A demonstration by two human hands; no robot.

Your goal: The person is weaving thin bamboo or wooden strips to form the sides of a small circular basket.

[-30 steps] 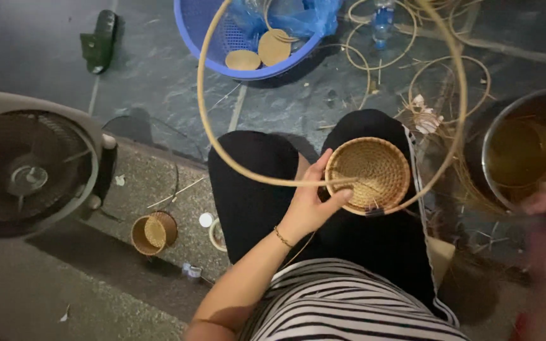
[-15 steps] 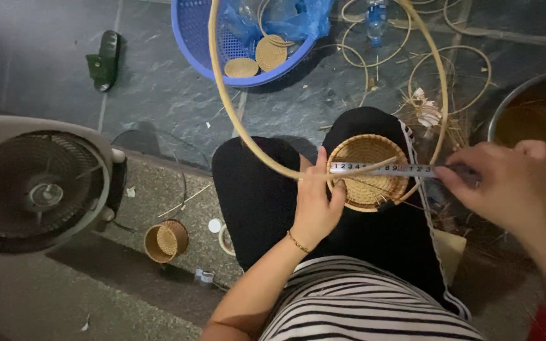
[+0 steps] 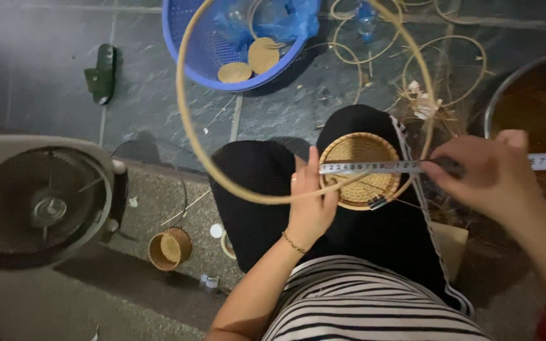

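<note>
Both hands stretch a measuring tape (image 3: pixel 374 167) across a woven basket (image 3: pixel 360 169): left hand (image 3: pixel 311 205) pinning, right hand (image 3: pixel 491 173) pulling

You sat over a dark grey tiled floor (image 3: pixel 45 38) under dim light. A pale fan (image 3: pixel 39 202) lay at your left on a speckled concrete step (image 3: pixel 159 196). Ahead stood a blue plastic basket (image 3: pixel 191 57), and a metal basin (image 3: pixel 538 95) at your right.

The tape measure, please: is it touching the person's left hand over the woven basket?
Touching: the head view shows the left hand pinning the tape measure against the woven basket rim.
</note>
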